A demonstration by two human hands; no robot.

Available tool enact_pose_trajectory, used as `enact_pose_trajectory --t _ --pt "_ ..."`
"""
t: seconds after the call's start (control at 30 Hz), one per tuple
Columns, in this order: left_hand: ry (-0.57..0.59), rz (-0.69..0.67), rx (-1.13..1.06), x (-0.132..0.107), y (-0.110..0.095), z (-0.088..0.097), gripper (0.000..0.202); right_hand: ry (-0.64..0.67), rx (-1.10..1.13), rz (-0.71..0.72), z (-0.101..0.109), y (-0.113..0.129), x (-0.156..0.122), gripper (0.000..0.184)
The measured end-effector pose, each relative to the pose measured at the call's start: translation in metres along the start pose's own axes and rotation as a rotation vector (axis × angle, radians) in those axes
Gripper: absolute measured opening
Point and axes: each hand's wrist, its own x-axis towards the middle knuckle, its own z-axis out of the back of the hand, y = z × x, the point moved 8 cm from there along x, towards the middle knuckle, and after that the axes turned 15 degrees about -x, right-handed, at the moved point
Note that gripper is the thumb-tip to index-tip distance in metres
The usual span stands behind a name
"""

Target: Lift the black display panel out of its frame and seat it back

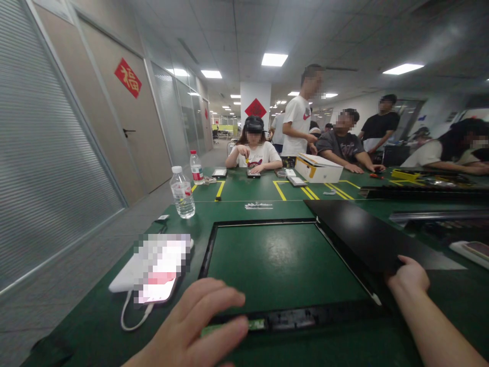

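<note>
A black rectangular frame (267, 221) lies flat on the green table, with the tabletop showing through its opening. On its near bar sits a narrow green circuit board (256, 324), partly hidden by my left hand. My left hand (206, 321) is over the near left corner of the frame, fingers apart and holding nothing. To the right, my right hand (409, 275) grips the near edge of a thin glossy black panel (367, 234), thumb on top and the other fingers hidden beneath. The panel is close beside the frame's right bar.
At left are a phone (164, 280) with a white cable, lying against a white device (128, 267), and a water bottle (182, 193). A red-capped bottle (196, 168) stands farther back. Across the table a person (254, 148) handles a small flat object. A white box (321, 169) sits at far right.
</note>
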Motion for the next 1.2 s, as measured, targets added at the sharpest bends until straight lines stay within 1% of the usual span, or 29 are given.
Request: enact_pose_trajectory --t 0.07,0.1,0.13,0.17,0.23,0.27,0.33,0.4,0.57,0.7,0.9,1.07,1.2 --pt "0.1 0.02 0.116 0.025 0.003 -0.013 0.054 0.002 -0.016 0.006 0.0 -0.001 0.004 0.022" --pt "0.154 0.06 0.141 0.034 0.009 -0.019 0.06 0.008 -0.021 0.005 -0.001 -0.002 0.006 0.022" --pt "0.203 0.107 0.161 0.039 0.018 -0.026 0.062 0.014 -0.022 0.004 -0.001 -0.002 0.008 0.022" --pt "0.255 0.152 0.182 0.042 0.028 -0.031 0.062 0.016 -0.022 0.005 -0.002 -0.002 0.009 0.022" --pt "0.391 0.217 0.204 0.038 0.046 -0.043 0.062 0.024 -0.016 0.004 -0.002 -0.002 0.011 0.023" --pt "0.421 0.238 0.213 0.036 0.054 -0.046 0.061 0.029 -0.011 0.004 -0.002 -0.003 0.011 0.023" --pt "0.432 0.257 0.224 0.032 0.063 -0.046 0.058 0.042 -0.001 0.002 -0.003 -0.003 0.01 0.024" --pt "0.428 0.27 0.233 0.03 0.066 -0.046 0.057 0.046 -0.003 0.001 -0.003 -0.003 0.008 0.024" --pt "0.421 0.285 0.2 0.031 0.062 -0.045 0.056 0.038 -0.01 0.022 -0.002 -0.001 0.003 0.023" --pt "0.405 0.289 0.176 0.031 0.062 -0.043 0.055 0.03 0.008 0.012 -0.002 0.001 -0.003 0.024" --pt "0.383 0.295 0.127 0.031 0.062 -0.043 0.054 0.067 -0.026 0.021 -0.004 0.004 -0.011 0.024" --pt "0.372 0.266 0.132 0.033 0.062 -0.043 0.053 0.065 -0.055 0.041 -0.005 0.006 -0.013 0.023" --pt "0.386 0.296 0.162 0.032 0.063 -0.043 0.054 0.068 -0.065 0.015 -0.005 0.004 -0.013 0.023"
